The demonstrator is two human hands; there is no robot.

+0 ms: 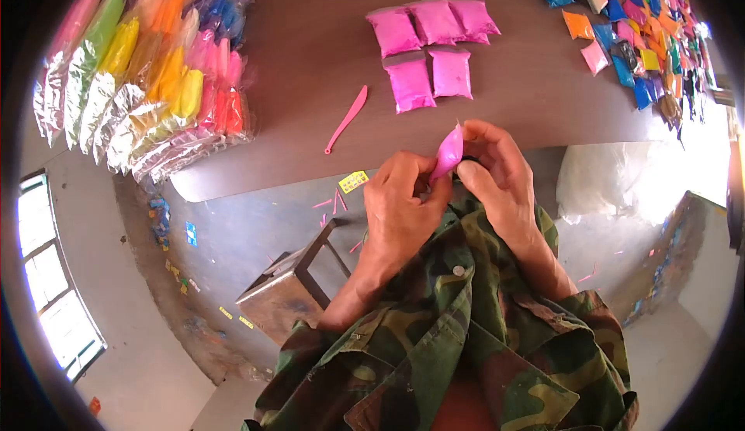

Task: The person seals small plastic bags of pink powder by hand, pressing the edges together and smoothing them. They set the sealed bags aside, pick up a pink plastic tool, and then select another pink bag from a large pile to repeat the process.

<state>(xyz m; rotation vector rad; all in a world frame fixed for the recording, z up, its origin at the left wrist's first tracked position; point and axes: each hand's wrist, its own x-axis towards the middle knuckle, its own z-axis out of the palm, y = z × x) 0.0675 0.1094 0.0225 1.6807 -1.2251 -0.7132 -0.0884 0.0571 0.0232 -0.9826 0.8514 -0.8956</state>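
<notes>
Between my two hands, just off the table's front edge, is a small pink packet [449,152]. My left hand [405,202] pinches its lower left side with bent fingers. My right hand [500,179] has its thumb and fingers closed at the packet's right side. Several filled pink bags [411,86] lie in two rows on the brown table [303,58] beyond my hands. A pink plastic knife [348,119] rests on the table to their left.
Long bags of many colours [140,66] are piled at the table's left. Small coloured packets [636,27] cover its far right. Below the edge are a stool [291,295], a white plastic sack [601,179] and scraps on the floor.
</notes>
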